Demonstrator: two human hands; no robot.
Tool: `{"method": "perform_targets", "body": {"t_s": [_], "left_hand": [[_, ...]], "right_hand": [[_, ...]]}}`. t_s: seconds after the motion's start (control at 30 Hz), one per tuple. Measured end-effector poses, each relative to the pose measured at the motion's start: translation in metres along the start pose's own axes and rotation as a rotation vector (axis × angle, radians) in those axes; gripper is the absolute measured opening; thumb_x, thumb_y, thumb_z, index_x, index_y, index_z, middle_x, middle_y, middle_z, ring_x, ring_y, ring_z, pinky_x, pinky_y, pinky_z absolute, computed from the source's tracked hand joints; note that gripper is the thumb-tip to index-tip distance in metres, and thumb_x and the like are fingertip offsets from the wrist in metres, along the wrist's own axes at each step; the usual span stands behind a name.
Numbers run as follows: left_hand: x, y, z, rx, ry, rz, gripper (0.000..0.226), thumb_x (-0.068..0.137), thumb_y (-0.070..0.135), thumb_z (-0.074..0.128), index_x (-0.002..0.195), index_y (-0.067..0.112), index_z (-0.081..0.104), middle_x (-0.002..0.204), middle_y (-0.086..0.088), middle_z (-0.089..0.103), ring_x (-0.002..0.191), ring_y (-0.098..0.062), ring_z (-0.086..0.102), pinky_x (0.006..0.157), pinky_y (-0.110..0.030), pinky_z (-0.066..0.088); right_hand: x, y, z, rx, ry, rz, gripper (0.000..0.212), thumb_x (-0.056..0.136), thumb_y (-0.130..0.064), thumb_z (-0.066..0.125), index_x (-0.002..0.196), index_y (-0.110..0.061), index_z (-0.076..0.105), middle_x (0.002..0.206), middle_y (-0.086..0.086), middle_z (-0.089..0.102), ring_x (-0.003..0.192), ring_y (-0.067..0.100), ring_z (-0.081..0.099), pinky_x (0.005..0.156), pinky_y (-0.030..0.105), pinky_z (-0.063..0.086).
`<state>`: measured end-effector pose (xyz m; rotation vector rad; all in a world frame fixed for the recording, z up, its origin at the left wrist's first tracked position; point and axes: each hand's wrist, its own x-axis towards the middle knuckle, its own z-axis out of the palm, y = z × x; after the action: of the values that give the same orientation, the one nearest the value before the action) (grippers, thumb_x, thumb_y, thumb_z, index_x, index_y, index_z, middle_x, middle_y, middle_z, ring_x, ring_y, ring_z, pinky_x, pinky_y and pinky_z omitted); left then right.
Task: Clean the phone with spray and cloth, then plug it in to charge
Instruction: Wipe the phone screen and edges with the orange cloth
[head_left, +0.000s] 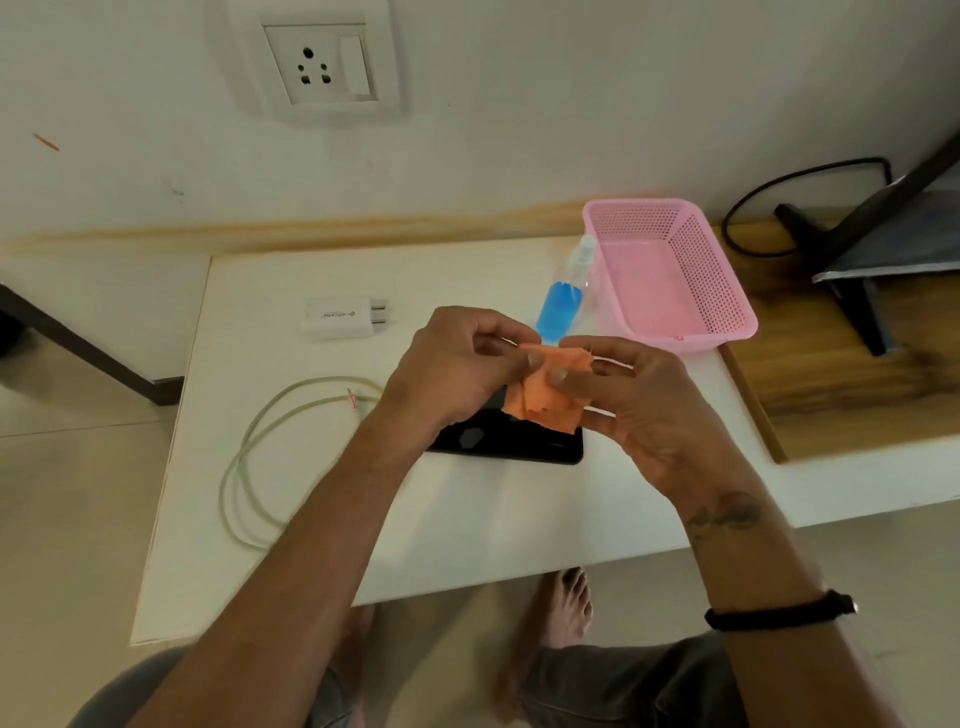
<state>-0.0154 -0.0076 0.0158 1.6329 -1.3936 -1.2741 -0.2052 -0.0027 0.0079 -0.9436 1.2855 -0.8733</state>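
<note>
White surface (467, 519) below a wall socket (317, 67), cleaning barely begun, charging untouched.

Both hands, left hand (457, 364) and right hand (634, 410), pinch a small orange cloth (545, 405) between them just above the black phone (509, 441), which lies flat. The blue spray bottle (561, 306) stands beside a pink basket (670, 270); adapter (337, 317) and coiled cable (280, 447) lie apart, unconnected, so wiping and plugging in look left to do.

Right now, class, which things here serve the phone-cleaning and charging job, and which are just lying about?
For the job: cloth, held in both hands; phone; spray; charger; cable; socket.

Lying about: basket; monitor stand; black cord.
</note>
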Motion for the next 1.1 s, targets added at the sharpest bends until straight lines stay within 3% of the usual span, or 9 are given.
{"method": "perform_targets", "body": {"t_s": [0.07,0.2,0.4,0.5,0.63,0.7,0.83,1.0,1.1], "left_hand": [[-0.001,-0.004,-0.002,0.268,0.031,0.074,0.024,0.088,0.036,0.079,0.111,0.028,0.077,0.096,0.011,0.078,0.09,-0.005,0.073,0.08,-0.02,0.057],[-0.001,-0.018,-0.013,0.752,-0.101,0.029,0.072,0.08,0.047,0.083,0.144,0.037,0.051,0.136,0.005,0.058,0.13,-0.019,0.049,0.102,-0.037,0.047],[-0.004,-0.037,-0.024,0.963,-0.208,-0.002,0.105,0.072,0.042,0.09,0.157,0.036,0.03,0.149,0.005,0.045,0.14,-0.024,0.035,0.107,-0.041,0.04],[-0.006,-0.043,-0.029,0.975,-0.194,0.011,0.103,0.073,0.039,0.09,0.158,0.034,0.03,0.149,0.005,0.047,0.139,-0.023,0.037,0.105,-0.04,0.041],[-0.006,-0.052,-0.032,0.948,-0.178,0.039,0.099,0.072,0.039,0.09,0.155,0.03,0.037,0.147,0.007,0.047,0.135,-0.022,0.041,0.103,-0.039,0.043],[-0.004,-0.056,-0.031,0.937,-0.179,0.054,0.096,0.068,0.042,0.092,0.151,0.029,0.044,0.141,0.006,0.047,0.128,-0.021,0.044,0.103,-0.041,0.046],[0.002,-0.062,-0.034,0.929,-0.17,0.103,0.093,0.059,0.05,0.093,0.141,0.035,0.051,0.129,0.009,0.048,0.117,-0.018,0.047,0.096,-0.038,0.048],[0.006,-0.068,-0.039,0.897,-0.18,0.125,0.095,0.055,0.057,0.092,0.138,0.038,0.052,0.126,0.012,0.048,0.115,-0.015,0.049,0.09,-0.032,0.045],[0.005,-0.071,-0.043,0.876,-0.178,0.133,0.095,0.054,0.061,0.091,0.138,0.037,0.053,0.124,0.013,0.048,0.113,-0.015,0.052,0.093,-0.033,0.047]], "right_hand": [[0.002,0.001,0.0,-0.236,0.118,-0.082,0.034,0.074,-0.023,0.089,0.104,-0.02,0.073,0.093,-0.004,0.078,0.087,0.016,0.076,0.066,0.025,0.062],[0.004,0.006,-0.002,-0.711,0.476,-0.377,0.015,0.089,-0.025,0.08,0.089,-0.023,0.065,0.083,-0.013,0.067,0.074,0.009,0.066,0.063,0.019,0.056],[0.015,0.019,0.011,-1.156,0.347,-0.295,0.016,0.091,-0.008,0.07,0.093,-0.022,0.062,0.086,-0.003,0.063,0.077,0.017,0.061,0.07,0.039,0.058],[0.016,0.022,0.015,-1.183,0.261,-0.206,0.018,0.09,-0.007,0.067,0.098,-0.023,0.065,0.092,-0.005,0.066,0.082,0.021,0.064,0.075,0.041,0.058],[0.018,0.023,0.015,-1.146,0.198,-0.178,0.024,0.094,-0.016,0.07,0.117,-0.019,0.073,0.113,0.001,0.071,0.095,0.023,0.068,0.082,0.029,0.052],[0.019,0.023,0.017,-1.163,0.182,-0.176,0.019,0.095,-0.025,0.068,0.107,-0.012,0.076,0.104,0.005,0.075,0.088,0.023,0.069,0.077,0.029,0.052],[0.022,0.026,0.017,-1.129,0.16,-0.178,0.041,0.098,-0.044,0.061,0.091,-0.007,0.075,0.075,0.008,0.073,0.07,0.02,0.069,0.067,0.025,0.053],[0.024,0.024,0.015,-1.148,0.145,-0.214,0.029,0.102,-0.034,0.06,0.1,-0.015,0.08,0.075,-0.003,0.071,0.075,0.012,0.067,0.075,0.019,0.045],[0.025,0.024,0.016,-1.098,0.117,-0.212,0.019,0.1,-0.027,0.064,0.107,-0.019,0.08,0.071,-0.016,0.061,0.07,0.004,0.062,0.067,0.004,0.039]]}}
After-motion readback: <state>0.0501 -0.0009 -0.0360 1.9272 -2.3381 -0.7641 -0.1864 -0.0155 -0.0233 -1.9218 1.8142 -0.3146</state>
